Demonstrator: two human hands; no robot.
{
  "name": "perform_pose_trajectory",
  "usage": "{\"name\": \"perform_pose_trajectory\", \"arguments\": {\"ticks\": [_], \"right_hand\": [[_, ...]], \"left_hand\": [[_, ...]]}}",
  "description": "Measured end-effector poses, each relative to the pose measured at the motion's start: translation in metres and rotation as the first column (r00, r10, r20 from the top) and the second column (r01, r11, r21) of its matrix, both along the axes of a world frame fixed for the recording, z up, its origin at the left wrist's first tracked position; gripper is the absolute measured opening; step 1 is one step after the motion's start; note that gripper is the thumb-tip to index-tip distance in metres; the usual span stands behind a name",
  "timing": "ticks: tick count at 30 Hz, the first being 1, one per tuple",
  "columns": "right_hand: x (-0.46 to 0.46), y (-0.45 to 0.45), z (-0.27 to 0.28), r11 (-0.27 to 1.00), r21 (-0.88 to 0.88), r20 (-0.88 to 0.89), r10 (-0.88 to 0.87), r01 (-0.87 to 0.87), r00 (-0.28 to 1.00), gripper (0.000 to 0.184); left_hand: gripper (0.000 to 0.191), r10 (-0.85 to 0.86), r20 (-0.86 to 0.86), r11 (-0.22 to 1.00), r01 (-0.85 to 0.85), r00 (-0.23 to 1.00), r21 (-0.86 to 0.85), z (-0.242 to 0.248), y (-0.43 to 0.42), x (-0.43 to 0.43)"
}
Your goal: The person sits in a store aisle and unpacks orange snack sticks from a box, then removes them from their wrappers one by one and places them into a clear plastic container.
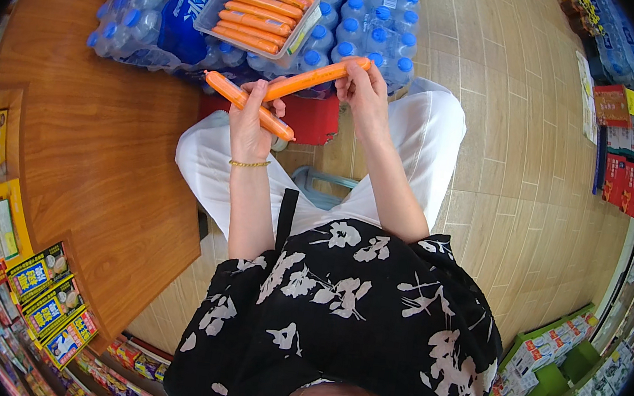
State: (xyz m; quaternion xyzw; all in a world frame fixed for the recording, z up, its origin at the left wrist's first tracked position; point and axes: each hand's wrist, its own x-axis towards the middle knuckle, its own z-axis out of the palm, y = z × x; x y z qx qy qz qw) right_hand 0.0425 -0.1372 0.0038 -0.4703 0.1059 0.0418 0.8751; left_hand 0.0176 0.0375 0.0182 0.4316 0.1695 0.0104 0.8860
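My left hand (253,120) grips one orange plastic-wrapped sausage (227,89) that slants across the palm under the thumb. A second orange wrapped sausage (313,79) stretches between my hands. Its far right end is pinched in the fingers of my right hand (364,89), and its left end rests at the left fingers. Just beyond them, a clear plastic tub (206,21) holds several more sausages (262,11) lying side by side. The tub sits on top of shrink-wrapped packs of bottled water.
Packs of blue-capped water bottles (376,34) stand in front of my knees. A wooden counter (113,134) runs along my left. Beneath me is a grey-blue plastic stool (325,181), near a red panel (320,121). Stocked shelves (626,157) line the right side beyond the tiled floor (495,177).
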Motion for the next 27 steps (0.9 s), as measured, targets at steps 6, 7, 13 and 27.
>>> {"name": "perform_pose_trajectory", "arguments": {"ticks": [6, 7, 13, 27], "right_hand": [[0.001, 0.002, -0.005, 1.000, 0.022, 0.006, -0.001, 0.001, 1.000, 0.019], [0.001, 0.002, -0.005, 1.000, 0.016, -0.004, 0.007, -0.007, 1.000, 0.021], [0.002, 0.002, -0.007, 0.999, 0.003, -0.010, 0.038, -0.038, 0.999, 0.024], [0.001, 0.004, -0.011, 0.999, 0.002, -0.003, 0.054, -0.054, 0.999, 0.022]], "left_hand": [[0.012, 0.048, 0.026, 0.997, -0.050, 0.998, 0.065, 0.003, -0.002, 0.001], [0.012, 0.054, 0.027, 0.996, -0.056, 0.998, 0.075, 0.004, -0.003, 0.001], [0.014, 0.075, 0.033, 0.991, -0.078, 0.997, 0.108, 0.003, -0.002, 0.001], [0.013, 0.114, 0.011, 0.989, -0.115, 0.993, 0.092, 0.000, -0.002, 0.002]]}}
